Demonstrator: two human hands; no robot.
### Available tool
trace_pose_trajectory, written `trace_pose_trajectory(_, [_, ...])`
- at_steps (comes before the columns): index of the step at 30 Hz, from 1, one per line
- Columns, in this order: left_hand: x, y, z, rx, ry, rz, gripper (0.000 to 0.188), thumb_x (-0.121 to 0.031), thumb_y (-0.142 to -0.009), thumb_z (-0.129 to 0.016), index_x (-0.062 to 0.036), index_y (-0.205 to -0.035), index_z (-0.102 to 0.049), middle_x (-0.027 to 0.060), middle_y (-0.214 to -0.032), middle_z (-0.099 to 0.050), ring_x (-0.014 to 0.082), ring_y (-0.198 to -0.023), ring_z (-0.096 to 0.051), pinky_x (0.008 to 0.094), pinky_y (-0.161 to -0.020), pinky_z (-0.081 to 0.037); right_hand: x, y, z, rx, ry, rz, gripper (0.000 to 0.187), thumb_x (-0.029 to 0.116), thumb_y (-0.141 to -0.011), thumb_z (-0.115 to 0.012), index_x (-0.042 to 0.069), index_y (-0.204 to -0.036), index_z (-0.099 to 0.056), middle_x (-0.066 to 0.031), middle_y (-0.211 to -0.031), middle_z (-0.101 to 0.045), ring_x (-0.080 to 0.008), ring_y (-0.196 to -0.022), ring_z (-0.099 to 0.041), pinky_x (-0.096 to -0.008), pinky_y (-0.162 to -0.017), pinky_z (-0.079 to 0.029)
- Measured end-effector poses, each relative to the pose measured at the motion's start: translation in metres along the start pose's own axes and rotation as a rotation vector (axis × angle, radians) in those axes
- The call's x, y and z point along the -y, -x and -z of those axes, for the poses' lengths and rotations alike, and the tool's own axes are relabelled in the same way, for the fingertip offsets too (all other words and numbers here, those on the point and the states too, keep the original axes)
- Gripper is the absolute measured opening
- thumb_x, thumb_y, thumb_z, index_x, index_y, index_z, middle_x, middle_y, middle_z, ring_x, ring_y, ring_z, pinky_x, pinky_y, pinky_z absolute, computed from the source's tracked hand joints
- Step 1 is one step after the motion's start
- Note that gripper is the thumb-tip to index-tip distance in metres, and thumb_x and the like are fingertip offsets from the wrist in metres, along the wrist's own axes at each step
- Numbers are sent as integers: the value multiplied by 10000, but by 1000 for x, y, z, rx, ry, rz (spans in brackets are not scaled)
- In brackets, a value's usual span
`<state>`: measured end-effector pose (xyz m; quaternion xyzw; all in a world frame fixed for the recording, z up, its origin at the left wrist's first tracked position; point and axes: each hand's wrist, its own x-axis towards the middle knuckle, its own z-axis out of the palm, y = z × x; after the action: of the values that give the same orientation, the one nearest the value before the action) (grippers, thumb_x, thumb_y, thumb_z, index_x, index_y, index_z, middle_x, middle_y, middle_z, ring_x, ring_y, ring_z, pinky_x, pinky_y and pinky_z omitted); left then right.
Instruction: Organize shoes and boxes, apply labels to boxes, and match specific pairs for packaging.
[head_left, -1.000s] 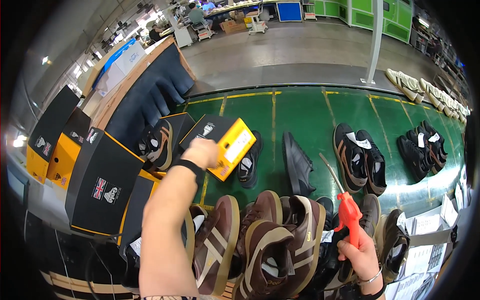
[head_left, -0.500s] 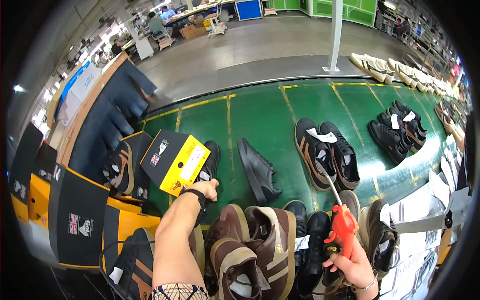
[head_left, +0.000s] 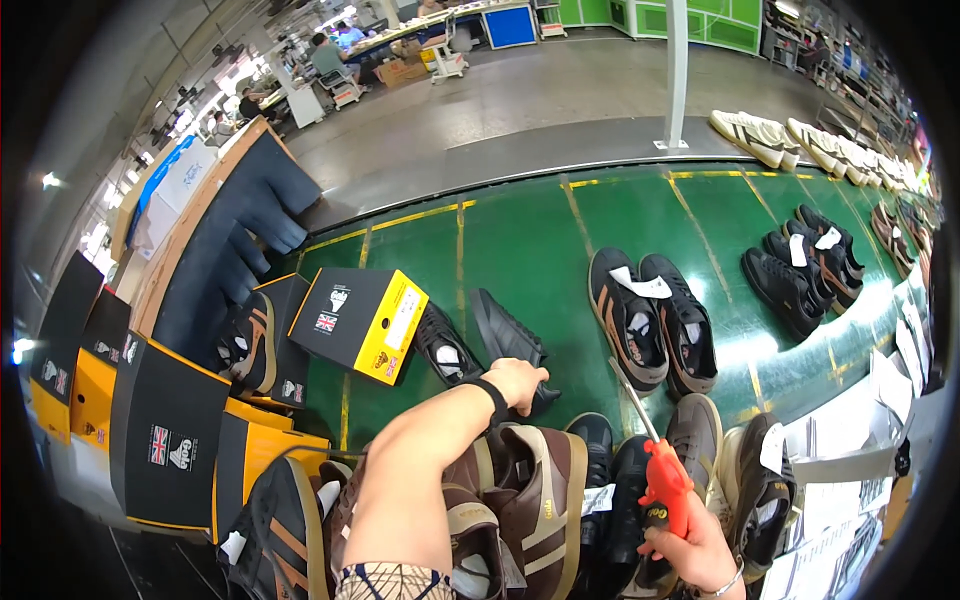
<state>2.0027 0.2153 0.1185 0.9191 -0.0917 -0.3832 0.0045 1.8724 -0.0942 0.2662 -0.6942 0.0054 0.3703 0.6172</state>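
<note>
My left hand reaches over the green belt and is closed on the heel end of a black sneaker that lies tilted on its side. Another black sneaker stands upright just left of it, against a black and yellow shoe box. In my right hand is an orange air blow gun, its long thin metal nozzle pointing up and away. Beyond the nozzle tip sits a pair of black sneakers with brown stripes, with a white tag across them.
Brown and black sneakers crowd the near edge. Shoe boxes are stacked at the left beside dark hanging strips. Further right are black sneakers, white papers and a row of cream sneakers beyond the belt.
My left hand has moved right, from the upright black sneaker by the box to the tilted one. That upright sneaker now sits clear of the box's side. The blow gun has shifted slightly left and down.
</note>
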Motion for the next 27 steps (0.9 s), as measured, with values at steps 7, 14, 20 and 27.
trace_pose_trajectory(7, [32,29,-28,-275,75,-83,487,-302,-659,-750,-81,-1004,-486,147,-798,-636,341,-821,-615,432,-743,-430,-6,-4,11,14,-45,-40,459,39,-822,-548,37,-1262,-418,-38,-921,-532,-97,-681,-550,-217,-589,-432])
trace_pose_trajectory(14, [46,37,-51,-406,91,104,310,-142,-739,-621,-173,-1041,-559,110,-966,-567,299,-1028,-519,480,-843,-411,4,-16,11,121,159,-88,531,-27,-755,-576,16,-1254,-399,-83,-1113,-533,-135,-681,-630,-221,-566,-479])
trace_pose_trajectory(20, [49,42,-11,-420,867,756,672,-385,-660,-710,59,-1124,-512,259,-1222,-480,329,-1103,-517,378,-928,-425,9,-17,6,38,126,-46,491,-11,-763,-588,8,-1228,-430,-77,-986,-586,-138,-686,-635,-232,-565,-480])
trace_pose_trajectory(27, [74,9,-36,82,820,710,854,-563,-581,-731,-16,-1207,-536,138,-1258,-521,289,-1177,-482,373,-961,-369,7,-15,12,69,238,-64,459,8,-772,-599,19,-1206,-451,-77,-941,-600,-137,-684,-638,-239,-572,-484])
